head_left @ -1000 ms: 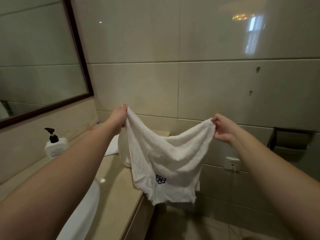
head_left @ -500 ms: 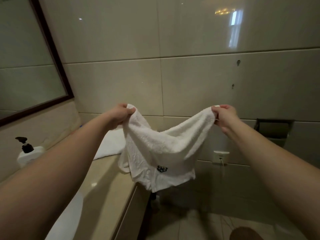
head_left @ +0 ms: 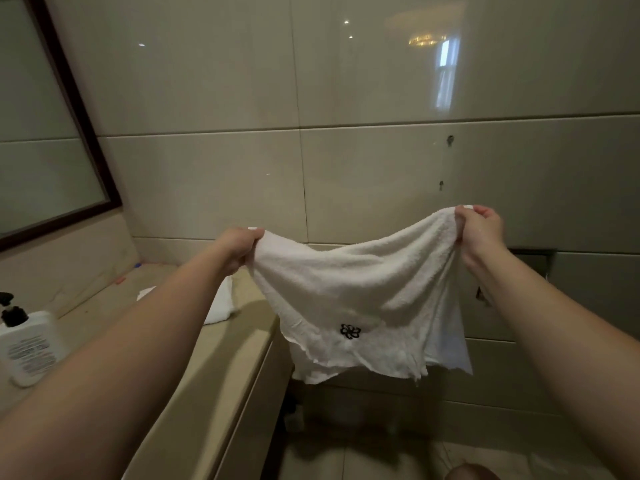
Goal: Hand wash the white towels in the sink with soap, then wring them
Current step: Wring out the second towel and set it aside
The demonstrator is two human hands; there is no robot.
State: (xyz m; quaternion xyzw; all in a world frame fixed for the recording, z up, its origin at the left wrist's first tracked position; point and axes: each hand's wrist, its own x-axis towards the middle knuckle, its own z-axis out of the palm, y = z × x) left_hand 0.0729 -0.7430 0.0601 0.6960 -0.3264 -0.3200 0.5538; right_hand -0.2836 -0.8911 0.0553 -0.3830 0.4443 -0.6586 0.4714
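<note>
I hold one white towel point(head_left: 360, 299) up in the air in front of the tiled wall point(head_left: 381, 174), past the right end of the beige countertop point(head_left: 214, 362) and above the floor. My left hand point(head_left: 242, 249) is clenched round its upper left corner; my right hand point(head_left: 479, 233) pinches the upper right corner with curled fingers, and sits a little higher than the left. Top edge runs left to right between my fists, sagging in the middle; that is the long axis as held, roughly horizontal, tilted up toward the right. The cloth hangs down from that edge, lower hem ragged and uneven. One small dark embroidered flower mark point(head_left: 350, 331) faces me, low and left of centre on the hanging part. Count: one towel in hand; one more piece of folded white cloth point(head_left: 221, 306) lies on the countertop, partly hidden behind my left forearm, so I cannot tell its full shape. One white pump bottle point(head_left: 29, 344) with a black pump stands upright at the left edge of the countertop, near the wall. One dark-framed mirror point(head_left: 45, 140) hangs on the left wall. One recessed metal holder point(head_left: 533, 268) is set in the wall beyond my right wrist.
</note>
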